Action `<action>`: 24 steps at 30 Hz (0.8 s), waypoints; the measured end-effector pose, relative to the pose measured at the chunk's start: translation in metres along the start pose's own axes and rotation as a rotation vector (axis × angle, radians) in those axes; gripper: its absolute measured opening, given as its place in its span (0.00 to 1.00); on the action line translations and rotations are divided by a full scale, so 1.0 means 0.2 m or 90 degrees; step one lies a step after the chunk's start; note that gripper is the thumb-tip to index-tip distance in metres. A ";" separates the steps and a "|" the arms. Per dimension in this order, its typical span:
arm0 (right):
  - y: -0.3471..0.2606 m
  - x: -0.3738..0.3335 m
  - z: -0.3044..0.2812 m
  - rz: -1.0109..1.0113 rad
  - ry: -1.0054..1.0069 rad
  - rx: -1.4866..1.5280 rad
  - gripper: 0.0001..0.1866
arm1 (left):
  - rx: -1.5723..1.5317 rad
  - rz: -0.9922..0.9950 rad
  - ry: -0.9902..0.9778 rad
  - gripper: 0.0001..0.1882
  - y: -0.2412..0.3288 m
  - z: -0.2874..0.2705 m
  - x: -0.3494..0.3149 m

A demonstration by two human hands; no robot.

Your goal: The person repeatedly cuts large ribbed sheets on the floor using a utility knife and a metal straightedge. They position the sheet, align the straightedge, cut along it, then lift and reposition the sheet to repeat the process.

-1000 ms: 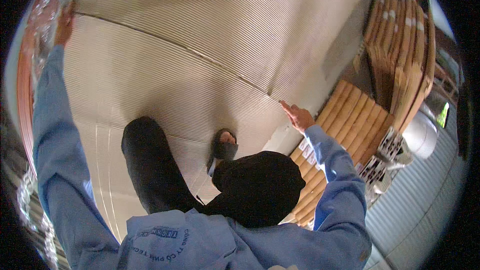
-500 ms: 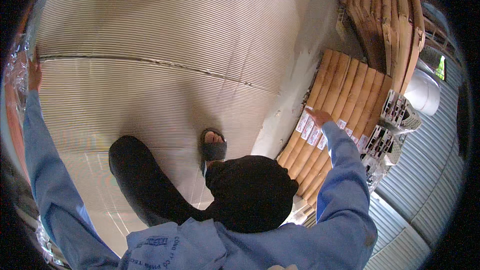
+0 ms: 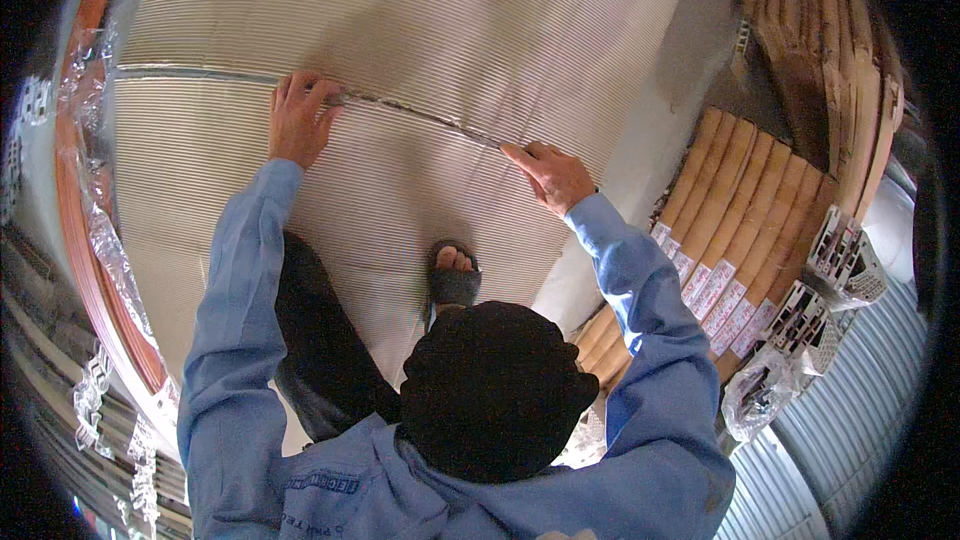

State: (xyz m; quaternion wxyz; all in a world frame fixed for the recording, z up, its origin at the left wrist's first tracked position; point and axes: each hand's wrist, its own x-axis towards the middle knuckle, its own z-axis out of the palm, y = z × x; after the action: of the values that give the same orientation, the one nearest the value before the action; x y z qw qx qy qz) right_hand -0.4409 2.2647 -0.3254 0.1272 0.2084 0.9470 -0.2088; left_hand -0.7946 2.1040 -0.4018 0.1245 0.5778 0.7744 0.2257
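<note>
Beige ribbed sheets (image 3: 400, 0) cover the floor in front of me, with a dark seam (image 3: 420, 112) running across between the far and near sheets. My left hand (image 3: 298, 125) is at the seam left of the middle, its fingers bent over the near sheet's edge (image 3: 200, 82). Farther right, my right hand (image 3: 553, 178) is closed at the same edge, thumb and forefinger pinched together at the seam. Both fingertips are partly hidden, and the edge lies nearly flat. Below my hands, a sandalled foot (image 3: 455, 275) rests on the near sheet.
To the right is a stack of brown cardboard packages (image 3: 735, 200) with white labels; more brown bundles (image 3: 840, 40) lean behind it. Slotted plastic pieces (image 3: 800, 315) and a metal wall (image 3: 860, 410) are beyond. Reddish lengths (image 3: 80, 150) under clear film (image 3: 100, 200) line the left side.
My left hand has come in from the film-wrapped left side to the seam. My right hand has left the labelled cardboard packages and moved left and forward to the same seam.
</note>
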 end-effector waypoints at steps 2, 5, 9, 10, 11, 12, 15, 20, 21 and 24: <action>0.01 -0.01 0.00 0.005 -0.013 -0.001 0.27 | 0.009 0.008 -0.043 0.15 -0.02 -0.03 0.02; 0.06 -0.04 0.01 0.031 -0.044 0.007 0.26 | 0.019 0.021 -0.092 0.13 -0.04 -0.07 0.04; 0.15 -0.08 0.05 0.002 -0.031 0.002 0.27 | -0.004 0.041 -0.100 0.12 -0.03 -0.09 0.05; 0.17 -0.10 0.05 -0.025 -0.015 0.014 0.27 | -0.007 0.026 -0.107 0.12 -0.03 -0.09 0.05; 0.19 -0.12 0.05 -0.017 -0.026 0.030 0.28 | -0.023 0.026 -0.106 0.12 -0.02 -0.08 0.05; 0.20 -0.16 0.04 0.032 -0.067 -0.001 0.28 | -0.003 0.011 -0.107 0.12 -0.01 -0.07 0.05; 0.28 -0.32 0.00 0.073 -0.089 -0.023 0.29 | 0.009 0.003 -0.087 0.13 0.01 -0.05 0.05; 0.40 -0.47 0.03 0.074 -0.078 -0.071 0.31 | -0.020 0.012 -0.037 0.13 -0.01 0.00 0.04; 0.43 -0.48 0.04 0.097 -0.100 -0.071 0.31 | -0.027 -0.001 -0.041 0.14 -0.02 0.01 0.04; 0.46 -0.52 0.07 0.091 -0.056 -0.014 0.31 | -0.026 -0.035 -0.048 0.14 -0.04 0.04 0.04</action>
State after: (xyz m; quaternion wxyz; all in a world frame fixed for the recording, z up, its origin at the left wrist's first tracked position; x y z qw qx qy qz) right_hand -0.3061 2.2987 -0.3355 0.1853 0.2650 0.9254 -0.1978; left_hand -0.7989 2.1116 -0.4125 0.1713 0.5620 0.7799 0.2159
